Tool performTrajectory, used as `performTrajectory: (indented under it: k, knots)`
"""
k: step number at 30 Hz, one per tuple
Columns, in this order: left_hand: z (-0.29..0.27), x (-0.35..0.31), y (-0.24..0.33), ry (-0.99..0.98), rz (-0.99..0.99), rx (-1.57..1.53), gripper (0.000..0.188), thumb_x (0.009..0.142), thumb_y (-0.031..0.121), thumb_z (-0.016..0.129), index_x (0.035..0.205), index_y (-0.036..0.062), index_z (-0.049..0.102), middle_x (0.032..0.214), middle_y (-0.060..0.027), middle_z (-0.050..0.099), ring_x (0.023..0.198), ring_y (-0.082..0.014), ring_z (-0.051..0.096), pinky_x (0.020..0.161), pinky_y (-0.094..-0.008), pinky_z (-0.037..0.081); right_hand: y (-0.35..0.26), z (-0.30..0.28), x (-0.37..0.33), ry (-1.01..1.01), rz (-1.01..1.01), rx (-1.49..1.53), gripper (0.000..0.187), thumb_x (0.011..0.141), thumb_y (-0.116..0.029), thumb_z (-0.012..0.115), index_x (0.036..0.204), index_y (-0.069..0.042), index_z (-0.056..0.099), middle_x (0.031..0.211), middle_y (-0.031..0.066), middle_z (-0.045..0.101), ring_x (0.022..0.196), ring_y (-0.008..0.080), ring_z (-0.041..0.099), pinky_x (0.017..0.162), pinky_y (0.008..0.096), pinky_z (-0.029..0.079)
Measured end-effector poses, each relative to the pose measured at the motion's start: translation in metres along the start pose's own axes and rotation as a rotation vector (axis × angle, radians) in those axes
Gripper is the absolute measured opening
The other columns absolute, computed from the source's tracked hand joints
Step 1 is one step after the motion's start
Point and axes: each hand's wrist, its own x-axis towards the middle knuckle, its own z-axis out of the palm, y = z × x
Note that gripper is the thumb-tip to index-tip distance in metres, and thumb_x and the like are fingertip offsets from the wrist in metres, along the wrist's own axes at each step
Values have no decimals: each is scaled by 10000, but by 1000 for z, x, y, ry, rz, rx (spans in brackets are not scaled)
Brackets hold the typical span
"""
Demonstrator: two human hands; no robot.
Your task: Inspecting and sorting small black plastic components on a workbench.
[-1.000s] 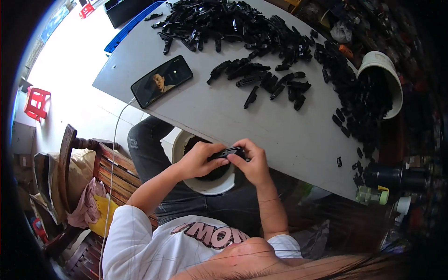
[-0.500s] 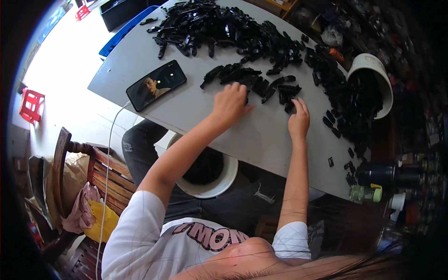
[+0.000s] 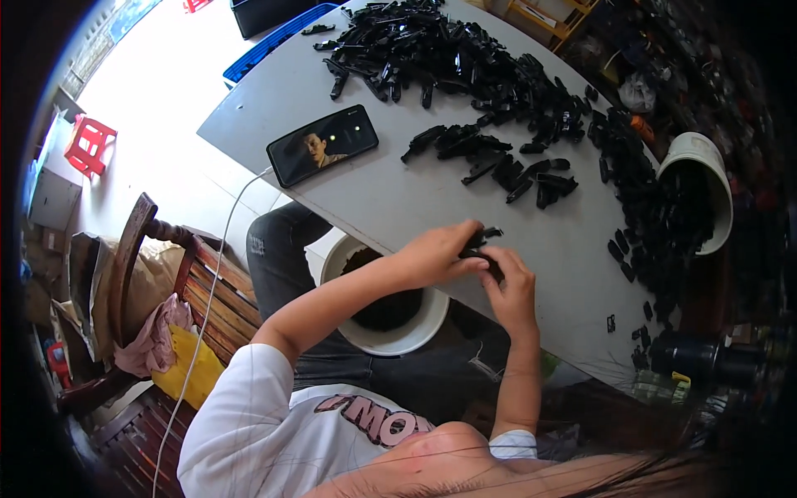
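Note:
Close together over the table's near edge, my left hand [image 3: 440, 253] and my right hand [image 3: 510, 290] meet at the fingertips. Fingers of the left are closed round a small black plastic part [image 3: 490, 235], whose end sticks out above them. My right hand pinches a dark piece too, largely covered by its fingers; whether it is a separate part I cannot tell. Beyond the hands lies a loose group of black plastic parts [image 3: 498, 166]. Farther back is a large heap of similar parts [image 3: 432, 50].
A phone [image 3: 324, 148] playing video lies to the left, with a white cable [image 3: 217, 274]. Below the table edge stands a white bucket [image 3: 432, 328] with dark contents. At right, a tipped white bucket [image 3: 721, 207] spills black parts [image 3: 635, 191]. A wooden chair [image 3: 216, 299] is at left.
Both hands have drawn back from the small group of parts toward the table's near edge and come together, now with black plastic between them. The view has shifted slightly.

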Motion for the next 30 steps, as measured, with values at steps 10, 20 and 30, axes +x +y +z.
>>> performTrajectory:
  k: [10,20,30]
  knots:
    - [-17,-9,21,-178,-81,-337,347,881,100,558,1185,-29,452,823,-165,589,719,-230,613,652,-323,471,-5,31,-9,366,98,538,264,810,-107,693,1009,-2,555,992,52,564,819,113,558,710,234,473]
    - [-8,9,3,-162,60,-178,307,851,72,565,1151,26,520,912,-156,610,795,-277,611,708,-343,486,15,32,3,341,224,1112,271,821,-18,616,1076,-5,526,1152,163,586,1020,188,563,929,297,415]
    - [-21,78,-49,21,30,687,232,778,203,628,973,90,574,959,-86,557,924,-282,569,721,-392,491,90,2,82,331,225,-350,182,780,-131,626,927,-56,549,861,93,577,774,223,562,689,327,450]
